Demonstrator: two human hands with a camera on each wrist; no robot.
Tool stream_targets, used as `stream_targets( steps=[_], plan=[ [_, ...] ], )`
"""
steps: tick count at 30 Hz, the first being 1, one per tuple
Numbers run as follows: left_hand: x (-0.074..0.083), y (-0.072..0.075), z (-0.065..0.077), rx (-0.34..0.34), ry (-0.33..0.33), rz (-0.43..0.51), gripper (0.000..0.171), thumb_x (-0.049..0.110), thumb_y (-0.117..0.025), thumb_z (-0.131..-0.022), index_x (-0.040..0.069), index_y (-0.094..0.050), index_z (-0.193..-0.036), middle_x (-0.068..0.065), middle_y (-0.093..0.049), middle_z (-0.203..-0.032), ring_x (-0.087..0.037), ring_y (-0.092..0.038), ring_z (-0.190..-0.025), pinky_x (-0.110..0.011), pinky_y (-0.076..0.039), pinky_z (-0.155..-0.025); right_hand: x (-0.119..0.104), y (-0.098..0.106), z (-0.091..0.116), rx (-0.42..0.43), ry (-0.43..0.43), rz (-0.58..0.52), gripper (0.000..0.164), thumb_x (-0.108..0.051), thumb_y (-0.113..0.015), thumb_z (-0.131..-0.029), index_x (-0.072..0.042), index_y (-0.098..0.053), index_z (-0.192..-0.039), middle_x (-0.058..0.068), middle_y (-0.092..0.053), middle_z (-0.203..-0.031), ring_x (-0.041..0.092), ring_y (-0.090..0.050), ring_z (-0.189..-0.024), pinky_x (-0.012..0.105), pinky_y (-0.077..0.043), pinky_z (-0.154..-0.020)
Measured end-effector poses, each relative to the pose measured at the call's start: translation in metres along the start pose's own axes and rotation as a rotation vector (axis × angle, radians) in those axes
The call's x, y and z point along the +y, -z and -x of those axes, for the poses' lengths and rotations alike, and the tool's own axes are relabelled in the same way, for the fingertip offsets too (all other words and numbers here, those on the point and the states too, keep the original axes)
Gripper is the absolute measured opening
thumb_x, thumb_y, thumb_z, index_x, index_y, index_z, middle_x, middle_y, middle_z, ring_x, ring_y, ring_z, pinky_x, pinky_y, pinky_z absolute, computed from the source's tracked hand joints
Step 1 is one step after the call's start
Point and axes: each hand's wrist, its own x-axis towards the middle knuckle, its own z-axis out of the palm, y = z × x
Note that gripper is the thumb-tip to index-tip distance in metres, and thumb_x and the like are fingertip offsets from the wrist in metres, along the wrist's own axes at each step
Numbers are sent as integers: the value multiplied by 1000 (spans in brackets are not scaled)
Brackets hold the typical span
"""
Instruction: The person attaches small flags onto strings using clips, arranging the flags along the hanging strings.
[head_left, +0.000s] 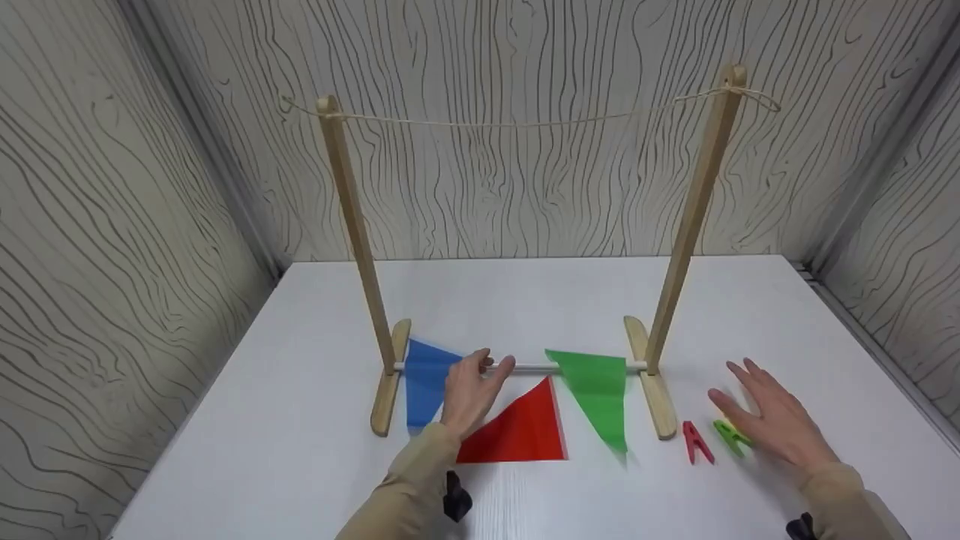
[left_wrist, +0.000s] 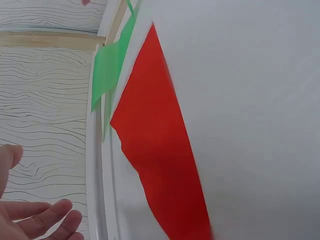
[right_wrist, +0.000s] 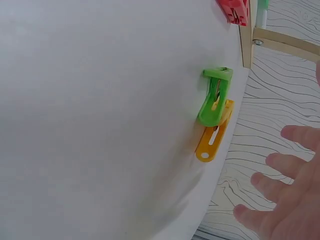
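My left hand (head_left: 469, 390) hovers by the right side of a blue triangular flag (head_left: 424, 386), thumb and fingers apart with nothing between them. Below that hand a red triangular flag (head_left: 536, 431) lies on the table. To its right, a green triangular flag (head_left: 604, 390) overlaps the stand's white crossbar (head_left: 529, 368). On the right, my right hand (head_left: 784, 424) holds nothing, its fingers spread above the clothespins. The green clothespin (right_wrist: 209, 110) and the yellow clothespin (right_wrist: 205, 147) lie close together near it, the yellow one mostly hidden in the head view. A red clothespin (head_left: 689, 433) lies left of them.
Two wooden posts (head_left: 352, 210) on flat feet (head_left: 384, 405) rise behind the flags. A thin string (head_left: 480, 124) runs between their tops, sagging slightly, its loose ends knotted at each post. Patterned panels (head_left: 487, 195) enclose the white table (head_left: 300, 465) at the back and sides.
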Motion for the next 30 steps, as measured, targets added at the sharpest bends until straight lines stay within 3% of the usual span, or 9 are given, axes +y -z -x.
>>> stream_targets(
  steps=[8,14,20,27,30],
  plan=[
    [9,-24,-6,-20,62,64,54,38,-68,-94,-2,-63,-129,-14,-73,-117,-24,-69,-104,-41,-59,-95,4,-1,5,42,-26,-5,75,-50,-51,-102,10,-39,-146,41,-38,-143,60,-35,-130,76,-32,-105],
    [14,-40,-10,-49,130,108,46,37,-72,-91,2,-67,-120,-9,-72,-110,-17,-66,-97,-37,-59,-92,8,2,3,26,-113,-10,68,-45,-58,-100,11,-46,-138,37,-50,-124,48,-51,-108,61,-48,-89],
    [19,-54,-14,-61,166,145,35,32,-73,-91,3,-70,-110,-6,-72,-99,-14,-64,-88,-33,-59,-86,11,3,1,-16,-194,-35,63,-38,-65,-96,12,-49,-130,34,-52,-117,41,-51,-100,53,-51,-85],
    [22,-66,-17,-99,257,216,34,30,-73,-90,5,-66,-112,-5,-71,-96,-14,-64,-84,-31,-58,-81,13,3,3,-45,-237,-55,65,-39,-67,-95,12,-49,-130,36,-51,-120,42,-50,-101,56,-51,-89],
    [22,-72,-20,-97,254,273,31,25,-74,-89,2,-67,-108,-7,-74,-93,-16,-69,-79,-29,-60,-77,15,5,2,-65,-241,-54,66,-41,-67,-95,13,-49,-129,36,-51,-121,43,-50,-103,56,-50,-89]
  ],
)
